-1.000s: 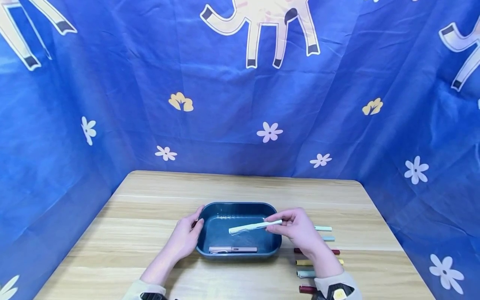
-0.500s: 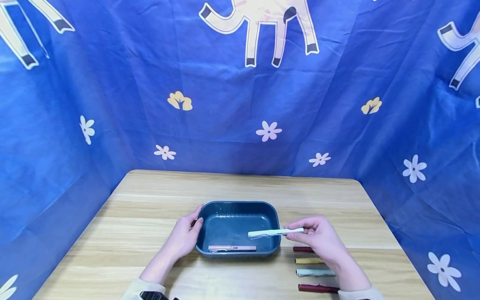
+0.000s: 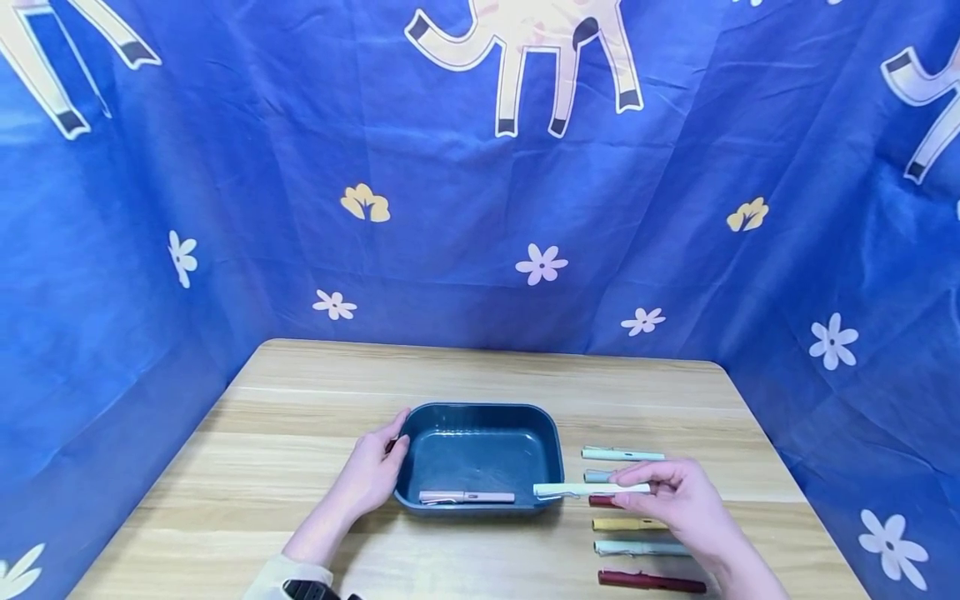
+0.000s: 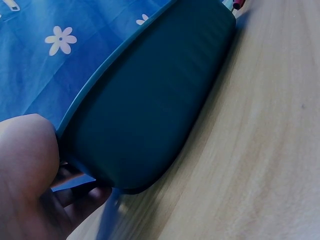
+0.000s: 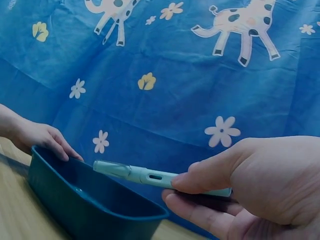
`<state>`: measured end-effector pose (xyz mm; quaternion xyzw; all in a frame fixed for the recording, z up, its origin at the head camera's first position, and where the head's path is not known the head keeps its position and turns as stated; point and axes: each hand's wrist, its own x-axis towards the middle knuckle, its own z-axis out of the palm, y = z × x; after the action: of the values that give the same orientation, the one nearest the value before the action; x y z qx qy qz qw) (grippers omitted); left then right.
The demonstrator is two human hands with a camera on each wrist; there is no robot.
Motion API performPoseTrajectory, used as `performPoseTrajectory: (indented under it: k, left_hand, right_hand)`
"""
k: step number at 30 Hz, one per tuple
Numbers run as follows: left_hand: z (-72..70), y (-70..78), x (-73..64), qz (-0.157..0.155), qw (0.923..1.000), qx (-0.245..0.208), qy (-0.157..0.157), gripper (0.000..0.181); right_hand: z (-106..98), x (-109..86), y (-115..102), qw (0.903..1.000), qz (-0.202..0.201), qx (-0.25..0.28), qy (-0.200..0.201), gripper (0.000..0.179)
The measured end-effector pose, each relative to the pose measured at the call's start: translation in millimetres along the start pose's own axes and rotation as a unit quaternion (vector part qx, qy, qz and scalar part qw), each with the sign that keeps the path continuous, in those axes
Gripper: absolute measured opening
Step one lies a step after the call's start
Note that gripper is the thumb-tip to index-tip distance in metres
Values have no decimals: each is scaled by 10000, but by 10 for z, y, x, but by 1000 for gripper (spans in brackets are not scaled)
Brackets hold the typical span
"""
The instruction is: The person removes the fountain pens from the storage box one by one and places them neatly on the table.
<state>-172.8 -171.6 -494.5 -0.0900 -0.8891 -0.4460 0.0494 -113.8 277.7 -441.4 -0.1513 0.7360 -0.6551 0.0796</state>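
My left hand grips the left end of a dark teal plastic tray, thumb at the rim. In the left wrist view the tray's outer wall fills the middle, with fingertips tucked at its lower corner. A capped lavender pen lies inside along the near wall. Between thumb and fingers my right hand pinches a pale mint pen, its capped end overlapping the tray's right corner in the head view. The right wrist view shows this pen held level, with an oval window in its barrel.
Right of the tray, several pens lie in a column: a mint pen, a light blue one, a yellow one, another mint one and a dark red one. A blue patterned curtain surrounds the wooden table.
My right hand has carried the pale mint pen from over the tray rightward and toward me, partly above the row of pens. The left hand and tray stay in place.
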Motion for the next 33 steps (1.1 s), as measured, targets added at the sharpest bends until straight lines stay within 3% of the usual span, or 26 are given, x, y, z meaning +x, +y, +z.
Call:
performPoseTrajectory:
  k: [5, 16, 21, 24, 28, 31, 33]
  left_hand:
    - [7, 7, -1, -14, 10000, 4, 12, 50]
    - [14, 5, -14, -66, 10000, -7, -7, 50]
    - [9, 11, -18, -68, 10000, 2, -3, 50]
    - [6, 15, -11, -61, 10000, 13, 4, 50]
    - [6, 17, -3, -30, 10000, 16, 10, 50]
    - [6, 20, -1, -14, 10000, 25, 4, 50]
    - [6, 26, -2, -16, 10000, 38, 3, 50]
  right_hand:
    - [-112, -179, 43, 9999, 100, -80, 61, 18]
    - [-320, -534, 236, 9980, -110, 230, -582, 21]
    - [-390, -647, 392, 9925, -464, 469, -1025, 23]
    - [-420, -712, 474, 9912, -597, 521, -1063, 22]
    - [-435, -800, 506, 9921, -73, 798, -963, 24]
    - [-450, -847, 555, 9853, 181, 1303, -1094, 31]
    - [-472, -864, 630, 9800, 26, 1531, -1274, 36]
